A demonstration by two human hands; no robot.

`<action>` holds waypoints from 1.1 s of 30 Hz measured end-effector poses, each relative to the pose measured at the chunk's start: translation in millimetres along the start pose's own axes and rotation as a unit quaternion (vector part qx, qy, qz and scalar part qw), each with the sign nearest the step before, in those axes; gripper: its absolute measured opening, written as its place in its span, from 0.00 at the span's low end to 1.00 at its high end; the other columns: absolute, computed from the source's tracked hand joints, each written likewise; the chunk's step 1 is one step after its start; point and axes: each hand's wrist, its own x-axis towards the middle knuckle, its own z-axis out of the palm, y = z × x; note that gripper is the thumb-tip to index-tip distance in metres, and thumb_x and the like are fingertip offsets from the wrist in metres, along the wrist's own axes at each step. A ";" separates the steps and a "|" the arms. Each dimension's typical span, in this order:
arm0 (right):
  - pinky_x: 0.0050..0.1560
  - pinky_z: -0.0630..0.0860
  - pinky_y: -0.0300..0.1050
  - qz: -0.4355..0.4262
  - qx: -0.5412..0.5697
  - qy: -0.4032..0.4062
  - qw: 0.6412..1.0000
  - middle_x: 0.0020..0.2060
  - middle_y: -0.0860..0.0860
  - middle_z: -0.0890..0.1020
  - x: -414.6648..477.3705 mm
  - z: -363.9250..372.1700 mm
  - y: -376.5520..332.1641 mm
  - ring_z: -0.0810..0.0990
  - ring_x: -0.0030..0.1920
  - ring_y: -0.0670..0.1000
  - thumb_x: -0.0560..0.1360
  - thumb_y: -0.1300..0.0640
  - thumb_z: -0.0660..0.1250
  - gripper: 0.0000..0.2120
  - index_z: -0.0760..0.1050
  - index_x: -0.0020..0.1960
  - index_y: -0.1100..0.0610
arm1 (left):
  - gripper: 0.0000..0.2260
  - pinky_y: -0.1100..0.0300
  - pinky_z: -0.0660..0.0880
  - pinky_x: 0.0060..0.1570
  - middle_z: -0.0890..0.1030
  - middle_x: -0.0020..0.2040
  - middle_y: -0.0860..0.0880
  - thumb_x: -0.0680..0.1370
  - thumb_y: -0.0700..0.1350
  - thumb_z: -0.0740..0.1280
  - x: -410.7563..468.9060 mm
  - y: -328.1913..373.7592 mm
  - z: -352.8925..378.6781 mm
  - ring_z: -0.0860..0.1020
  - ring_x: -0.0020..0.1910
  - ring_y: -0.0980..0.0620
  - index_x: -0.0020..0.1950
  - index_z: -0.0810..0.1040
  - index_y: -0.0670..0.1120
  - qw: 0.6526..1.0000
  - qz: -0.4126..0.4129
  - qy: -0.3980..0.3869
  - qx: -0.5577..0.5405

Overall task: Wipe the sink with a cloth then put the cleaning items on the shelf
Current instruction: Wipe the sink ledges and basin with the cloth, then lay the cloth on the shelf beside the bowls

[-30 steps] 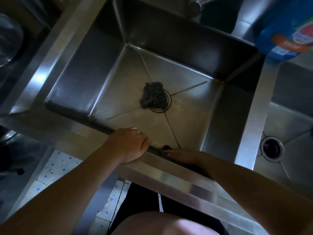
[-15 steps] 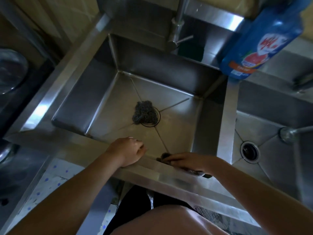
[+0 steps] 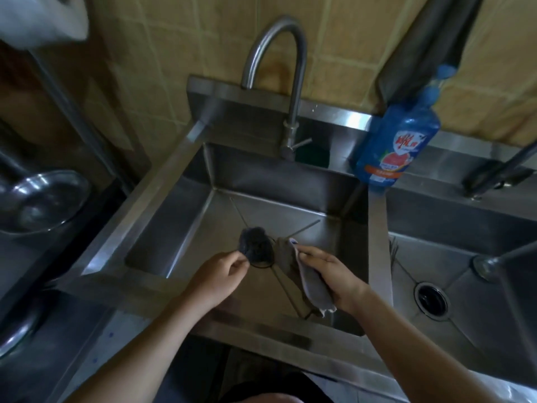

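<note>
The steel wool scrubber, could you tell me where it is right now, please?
In the head view the steel wool scrubber sits mid-frame, pinched by the left hand over the drain, beside the cloth.

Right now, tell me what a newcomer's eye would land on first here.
The two hands over the left steel sink: the left hand pinches a dark scouring pad above the drain, and the right hand grips a grey cloth. A bright blue detergent bottle stands on the back ledge between the basins.

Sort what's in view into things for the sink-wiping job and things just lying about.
Job: grey cloth in right hand; steel-wool scourer pinched by left hand; left sink basin; blue detergent bottle.

Lying about: metal bowl; right basin; tap.
</note>
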 end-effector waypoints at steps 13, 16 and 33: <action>0.43 0.76 0.47 -0.152 0.061 -0.054 0.985 0.41 0.52 0.82 -28.2 14.5 -98.8 0.80 0.41 0.52 0.74 0.54 0.65 0.10 0.75 0.55 0.54 | 0.03 0.58 0.73 0.55 0.80 0.52 0.51 0.78 0.48 0.63 -28.0 53.3 -71.6 0.76 0.54 0.55 0.49 0.75 0.56 0.945 0.012 0.223 -0.240; 0.44 0.76 0.47 -0.181 0.050 -0.078 0.979 0.43 0.53 0.83 -35.5 9.9 -118.2 0.81 0.42 0.51 0.69 0.52 0.68 0.18 0.75 0.57 0.55 | 0.04 0.51 0.74 0.58 0.80 0.52 0.51 0.75 0.52 0.64 -41.8 73.5 -77.9 0.77 0.54 0.54 0.49 0.76 0.57 0.919 0.009 0.281 -0.275; 0.57 0.75 0.56 -0.234 0.055 -0.131 0.962 0.46 0.54 0.81 -104.1 24.0 -182.1 0.80 0.49 0.56 0.75 0.57 0.66 0.04 0.78 0.47 0.50 | 0.10 0.58 0.74 0.53 0.80 0.49 0.55 0.78 0.38 0.62 -164.9 182.4 -80.1 0.77 0.52 0.59 0.48 0.76 0.53 0.812 0.029 0.511 -0.279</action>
